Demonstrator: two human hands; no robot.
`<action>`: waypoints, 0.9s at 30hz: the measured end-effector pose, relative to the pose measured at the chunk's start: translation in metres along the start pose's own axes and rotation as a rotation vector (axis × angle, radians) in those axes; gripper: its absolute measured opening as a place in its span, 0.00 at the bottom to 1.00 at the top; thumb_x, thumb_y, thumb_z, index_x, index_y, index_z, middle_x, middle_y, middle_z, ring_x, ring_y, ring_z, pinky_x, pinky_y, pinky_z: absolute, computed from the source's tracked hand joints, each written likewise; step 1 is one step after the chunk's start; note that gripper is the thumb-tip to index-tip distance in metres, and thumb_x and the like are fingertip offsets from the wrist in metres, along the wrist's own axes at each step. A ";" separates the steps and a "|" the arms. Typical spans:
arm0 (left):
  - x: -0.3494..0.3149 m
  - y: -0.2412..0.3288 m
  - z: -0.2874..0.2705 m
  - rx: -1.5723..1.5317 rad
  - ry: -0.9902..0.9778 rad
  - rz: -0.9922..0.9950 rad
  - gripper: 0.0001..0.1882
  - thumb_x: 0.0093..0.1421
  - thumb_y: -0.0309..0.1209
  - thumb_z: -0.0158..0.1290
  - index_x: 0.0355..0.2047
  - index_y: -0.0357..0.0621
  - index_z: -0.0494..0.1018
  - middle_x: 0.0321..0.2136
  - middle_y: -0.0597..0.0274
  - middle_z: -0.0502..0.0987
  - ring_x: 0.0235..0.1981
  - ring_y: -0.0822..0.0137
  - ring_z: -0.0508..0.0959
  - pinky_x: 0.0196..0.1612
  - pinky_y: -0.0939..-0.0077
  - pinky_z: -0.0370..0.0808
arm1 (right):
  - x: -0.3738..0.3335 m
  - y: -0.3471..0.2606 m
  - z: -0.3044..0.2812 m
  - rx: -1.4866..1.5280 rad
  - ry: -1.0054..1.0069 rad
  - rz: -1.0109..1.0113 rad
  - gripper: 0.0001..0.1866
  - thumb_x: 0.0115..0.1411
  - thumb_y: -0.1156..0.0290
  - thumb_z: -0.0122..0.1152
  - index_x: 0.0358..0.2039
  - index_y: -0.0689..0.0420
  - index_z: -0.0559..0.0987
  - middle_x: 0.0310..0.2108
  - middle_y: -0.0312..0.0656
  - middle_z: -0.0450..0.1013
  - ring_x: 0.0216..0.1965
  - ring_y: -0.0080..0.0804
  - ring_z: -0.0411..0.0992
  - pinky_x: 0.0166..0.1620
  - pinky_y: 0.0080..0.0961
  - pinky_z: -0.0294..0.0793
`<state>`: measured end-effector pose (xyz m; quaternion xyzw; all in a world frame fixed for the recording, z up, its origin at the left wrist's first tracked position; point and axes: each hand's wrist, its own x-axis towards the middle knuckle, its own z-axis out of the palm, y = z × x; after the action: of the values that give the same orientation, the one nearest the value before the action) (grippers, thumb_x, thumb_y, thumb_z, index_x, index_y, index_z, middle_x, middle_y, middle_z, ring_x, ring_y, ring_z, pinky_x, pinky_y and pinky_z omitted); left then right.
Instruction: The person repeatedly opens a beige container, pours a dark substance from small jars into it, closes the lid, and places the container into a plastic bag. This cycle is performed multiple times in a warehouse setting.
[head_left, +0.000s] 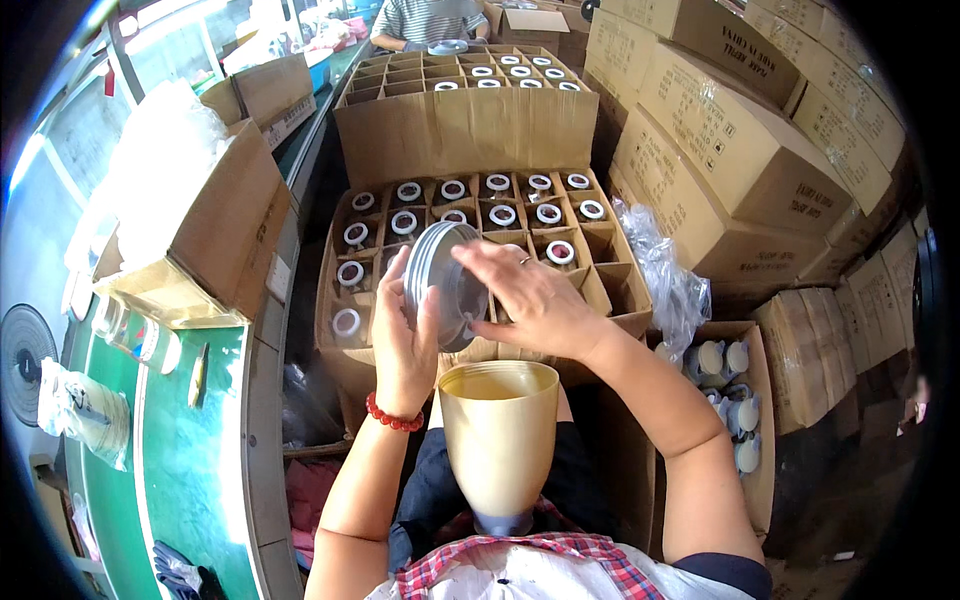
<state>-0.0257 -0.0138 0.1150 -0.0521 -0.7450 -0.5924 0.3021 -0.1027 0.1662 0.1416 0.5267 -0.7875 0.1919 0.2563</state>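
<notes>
In front of my chest, my left hand point(405, 335) grips a clear plastic cup point(463, 295) with a ribbed greyish rim, tilted on its side. A red bead bracelet circles that wrist. Across the cup's other side, my right hand point(525, 300) has its fingers and thumb spread over the clear wall. Below both hands, a cream tapered container point(500, 430) stands upright between my legs, its wide mouth facing up. Just beyond the hands is a divided cardboard carton point(330, 250), where several white-ringed bottle tops point(502, 215) show in the compartments.
Another divided carton point(465, 120) stands behind. Stacked brown boxes point(720, 150) line the right, near clear plastic wrap point(665, 265) and an open box of pale capped pieces point(742, 415). At left, a green bench point(190, 470) carries a cardboard box point(215, 235), a clear jar point(137, 335) and a glove point(180, 570). A person point(428, 22) is at the far end.
</notes>
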 end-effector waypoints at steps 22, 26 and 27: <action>0.011 -0.092 -0.012 -1.095 0.430 -0.678 0.13 0.64 0.31 0.46 0.45 0.37 0.70 0.41 0.54 0.79 0.40 0.62 0.82 0.39 0.68 0.83 | -0.110 0.115 0.087 0.086 -0.453 0.324 0.12 0.50 0.65 0.68 0.36 0.50 0.80 0.45 0.40 0.73 0.51 0.40 0.69 0.50 0.36 0.69; -0.008 -0.128 0.001 -1.258 0.383 -0.775 0.13 0.67 0.32 0.44 0.43 0.36 0.71 0.39 0.54 0.79 0.39 0.62 0.81 0.40 0.69 0.83 | -0.122 0.130 0.112 0.029 -0.613 0.236 0.14 0.47 0.62 0.70 0.36 0.47 0.82 0.52 0.35 0.69 0.60 0.37 0.61 0.57 0.44 0.54; -0.021 -0.150 0.000 -1.325 0.239 -0.755 0.13 0.67 0.33 0.45 0.42 0.36 0.71 0.39 0.54 0.78 0.39 0.61 0.80 0.41 0.68 0.83 | -0.120 0.133 0.115 0.032 -0.627 0.205 0.14 0.47 0.61 0.70 0.35 0.46 0.82 0.52 0.36 0.69 0.60 0.37 0.61 0.57 0.45 0.54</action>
<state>-0.0742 -0.0514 -0.0230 0.0999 -0.1644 -0.9793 0.0639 -0.2117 0.2373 -0.0267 0.4822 -0.8738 0.0574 -0.0275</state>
